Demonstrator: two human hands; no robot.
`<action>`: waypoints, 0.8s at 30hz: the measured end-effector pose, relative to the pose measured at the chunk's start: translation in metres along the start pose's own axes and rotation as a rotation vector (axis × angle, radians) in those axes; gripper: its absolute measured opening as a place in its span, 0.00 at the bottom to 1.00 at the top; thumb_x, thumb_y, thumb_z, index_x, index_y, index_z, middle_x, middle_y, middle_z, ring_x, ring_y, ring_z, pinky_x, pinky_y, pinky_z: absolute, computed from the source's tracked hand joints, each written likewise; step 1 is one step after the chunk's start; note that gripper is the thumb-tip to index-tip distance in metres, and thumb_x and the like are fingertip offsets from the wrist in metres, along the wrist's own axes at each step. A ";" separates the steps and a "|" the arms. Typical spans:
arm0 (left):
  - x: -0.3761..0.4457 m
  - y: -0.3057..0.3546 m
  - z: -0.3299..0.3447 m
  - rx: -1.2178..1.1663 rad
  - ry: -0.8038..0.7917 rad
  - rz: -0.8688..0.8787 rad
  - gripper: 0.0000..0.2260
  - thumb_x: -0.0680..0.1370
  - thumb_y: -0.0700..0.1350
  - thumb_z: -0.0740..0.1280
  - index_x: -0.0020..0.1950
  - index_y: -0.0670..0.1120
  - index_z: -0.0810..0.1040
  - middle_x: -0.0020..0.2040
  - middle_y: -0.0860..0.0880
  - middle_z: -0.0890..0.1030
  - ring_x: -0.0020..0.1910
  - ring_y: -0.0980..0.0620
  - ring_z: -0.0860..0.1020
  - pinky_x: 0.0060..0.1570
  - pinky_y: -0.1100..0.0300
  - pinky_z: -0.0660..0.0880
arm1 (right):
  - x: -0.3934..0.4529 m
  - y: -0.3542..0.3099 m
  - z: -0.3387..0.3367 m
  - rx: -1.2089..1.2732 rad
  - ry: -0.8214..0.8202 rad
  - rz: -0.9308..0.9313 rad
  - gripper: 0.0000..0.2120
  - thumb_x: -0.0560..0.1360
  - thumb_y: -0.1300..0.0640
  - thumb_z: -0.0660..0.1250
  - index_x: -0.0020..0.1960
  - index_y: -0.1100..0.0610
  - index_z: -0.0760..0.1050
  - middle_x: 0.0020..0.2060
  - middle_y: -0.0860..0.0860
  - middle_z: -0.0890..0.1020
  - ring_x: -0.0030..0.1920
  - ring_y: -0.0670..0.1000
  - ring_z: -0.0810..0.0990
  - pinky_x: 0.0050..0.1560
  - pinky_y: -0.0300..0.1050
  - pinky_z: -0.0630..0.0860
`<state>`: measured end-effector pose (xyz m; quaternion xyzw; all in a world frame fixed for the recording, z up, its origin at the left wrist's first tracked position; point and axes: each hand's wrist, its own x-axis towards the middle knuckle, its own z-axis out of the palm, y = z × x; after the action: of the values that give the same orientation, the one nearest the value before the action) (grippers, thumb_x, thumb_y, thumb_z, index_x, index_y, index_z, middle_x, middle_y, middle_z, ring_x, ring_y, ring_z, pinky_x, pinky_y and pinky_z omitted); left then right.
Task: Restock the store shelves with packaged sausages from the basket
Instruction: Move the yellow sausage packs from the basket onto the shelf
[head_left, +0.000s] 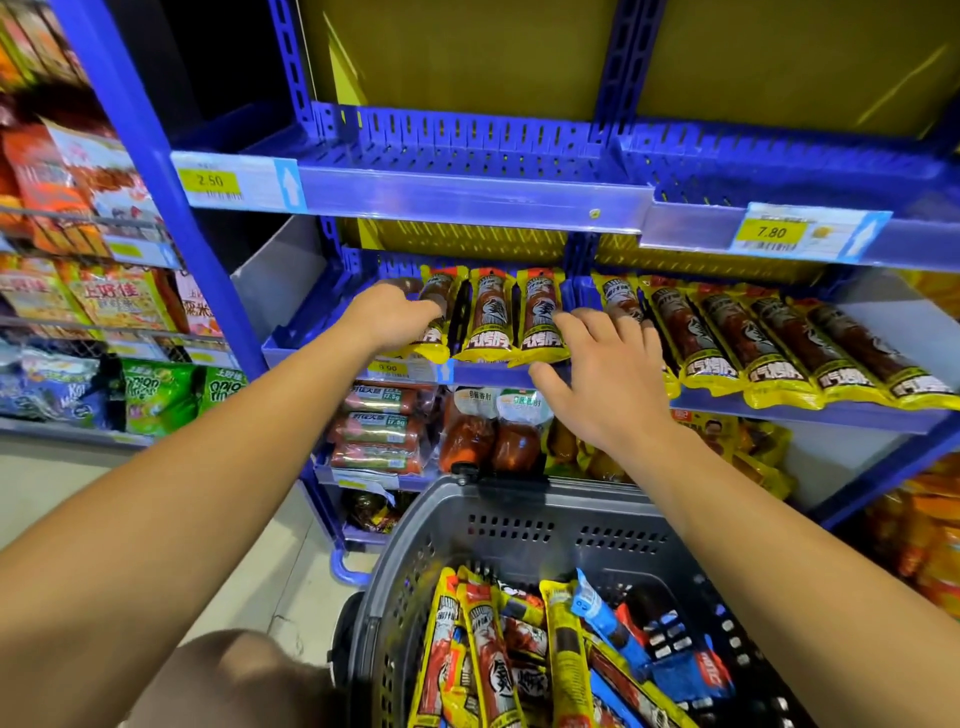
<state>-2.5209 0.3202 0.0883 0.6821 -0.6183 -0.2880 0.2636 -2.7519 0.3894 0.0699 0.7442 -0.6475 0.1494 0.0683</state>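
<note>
Two hands are reaching up to the middle shelf (488, 371), the blue one sitting just above the picture's centre. Your left hand (390, 318) is lying at about 10 o'clock from centre, fingers curled over the leftmost yellow sausage pack (435, 317) and gripping its left edge, though the fingertips themselves are hidden behind the hand. Your right hand (597, 371) is hovering at about 2 o'clock from centre, fingers spread and relaxed, with the fingertips touching or just over the lower right edge of the third sausage pack (540, 317); you cannot tell which from this angle. Between those two packs a second one (487, 317) is lying side by side with them, all three pointing away from you with their printed ends at the shelf lip. To the right, toward 3 o'clock, a longer row of the same yellow packs (779, 343) is lying fanned along the neighbouring shelf section. Down at 6 o'clock the grey basket (519, 519) is standing close to your body, holding a loose pile of yellow sausage packs (483, 639) with a few blue ones (602, 613) mixed in. Above the hands, toward 12 o'clock, the upper shelf (467, 192) is carrying price tags reading 2.50 (210, 181) and 7.80 (771, 231). At 9 o'clock snack bags (104, 296) are filling the adjoining rack.
</note>
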 end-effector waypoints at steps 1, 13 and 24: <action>-0.005 -0.003 -0.002 0.081 -0.010 0.043 0.27 0.78 0.59 0.64 0.74 0.50 0.68 0.54 0.44 0.81 0.50 0.46 0.78 0.47 0.57 0.70 | -0.001 0.000 0.000 0.001 0.004 -0.004 0.29 0.78 0.38 0.56 0.75 0.49 0.63 0.73 0.49 0.68 0.71 0.58 0.63 0.73 0.62 0.55; -0.026 -0.020 0.011 0.404 0.011 0.214 0.27 0.81 0.61 0.56 0.78 0.53 0.59 0.50 0.40 0.80 0.58 0.37 0.76 0.60 0.42 0.72 | -0.007 -0.006 0.002 0.009 -0.019 -0.036 0.29 0.78 0.39 0.57 0.75 0.49 0.63 0.72 0.49 0.68 0.73 0.58 0.61 0.73 0.63 0.54; -0.084 -0.010 0.013 0.444 0.151 0.457 0.31 0.77 0.63 0.57 0.76 0.49 0.65 0.73 0.45 0.70 0.73 0.41 0.65 0.70 0.39 0.61 | -0.055 -0.014 -0.012 0.103 -0.023 -0.100 0.31 0.78 0.39 0.58 0.78 0.49 0.59 0.75 0.48 0.64 0.78 0.56 0.54 0.76 0.62 0.48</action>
<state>-2.5292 0.4049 0.0778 0.5858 -0.7819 -0.0280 0.2113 -2.7465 0.4470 0.0658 0.7797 -0.6018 0.1702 0.0298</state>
